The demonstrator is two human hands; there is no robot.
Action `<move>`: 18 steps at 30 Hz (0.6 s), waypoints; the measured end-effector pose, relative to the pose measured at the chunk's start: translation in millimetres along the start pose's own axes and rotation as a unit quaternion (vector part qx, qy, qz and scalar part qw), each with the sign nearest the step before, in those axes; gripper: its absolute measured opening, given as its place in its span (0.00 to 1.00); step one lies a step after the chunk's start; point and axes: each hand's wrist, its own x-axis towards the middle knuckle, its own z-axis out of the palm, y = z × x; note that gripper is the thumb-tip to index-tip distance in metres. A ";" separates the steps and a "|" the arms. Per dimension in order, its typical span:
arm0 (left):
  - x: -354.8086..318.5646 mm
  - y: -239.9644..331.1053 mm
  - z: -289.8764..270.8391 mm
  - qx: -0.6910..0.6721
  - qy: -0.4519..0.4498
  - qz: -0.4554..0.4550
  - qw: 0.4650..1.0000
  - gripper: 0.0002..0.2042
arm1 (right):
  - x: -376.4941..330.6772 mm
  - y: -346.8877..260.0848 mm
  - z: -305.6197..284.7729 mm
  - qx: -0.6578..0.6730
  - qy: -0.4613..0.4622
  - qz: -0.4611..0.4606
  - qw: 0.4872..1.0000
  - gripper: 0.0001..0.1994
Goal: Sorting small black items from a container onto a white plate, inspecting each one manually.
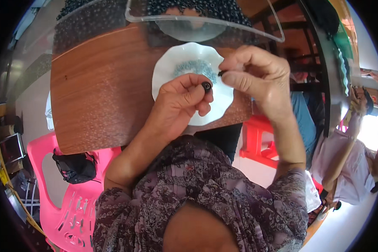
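My left hand (176, 101) is closed around a small black round piece (206, 87) with a pale ring showing on its face. Thumb and fingertips of my right hand (262, 77) pinch a tiny dark piece (221, 73), too small to make out. Both hands are raised over a white plate with a scalloped rim (158, 71), the right one at its right edge. Many tiny pale blue, clear-looking bits (195, 66) lie in the plate, partly hidden behind my left hand.
Clear plastic bins (206, 19) of small black ring-like parts (94, 21) stand beyond the plate on a brown wooden table (101, 84). A pink chair (50, 189) holding a black bag (75, 167) is at left. A red stool (258, 138) and another person (344, 164) are at right.
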 end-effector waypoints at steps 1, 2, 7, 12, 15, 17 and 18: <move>-1.3 -1.3 4.3 0.010 0.001 -0.004 1.000 0.09 | -9.5 7.5 1.1 0.036 0.012 0.015 0.999 0.09; -2.1 -3.6 7.0 0.008 0.000 -0.008 1.000 0.09 | -17.0 10.8 1.8 0.056 0.018 0.019 0.998 0.09; -8.9 -8.7 10.2 0.055 -0.016 -0.016 0.998 0.10 | -36.7 19.2 6.3 0.099 0.043 0.029 0.994 0.10; -11.9 -14.4 9.9 0.077 -0.011 -0.008 0.997 0.12 | -43.1 21.5 8.2 0.084 0.054 0.012 0.995 0.10; -12.8 -16.8 12.6 0.091 -0.006 0.000 0.996 0.12 | -45.9 23.8 8.9 0.071 0.065 0.018 0.995 0.10; -13.4 -17.8 14.3 0.101 0.003 0.002 0.995 0.12 | -47.6 26.0 8.8 0.066 0.068 0.019 0.995 0.10; -13.4 -18.4 14.5 0.106 0.001 0.005 0.994 0.12 | -48.3 26.8 8.8 0.061 0.072 0.019 0.995 0.10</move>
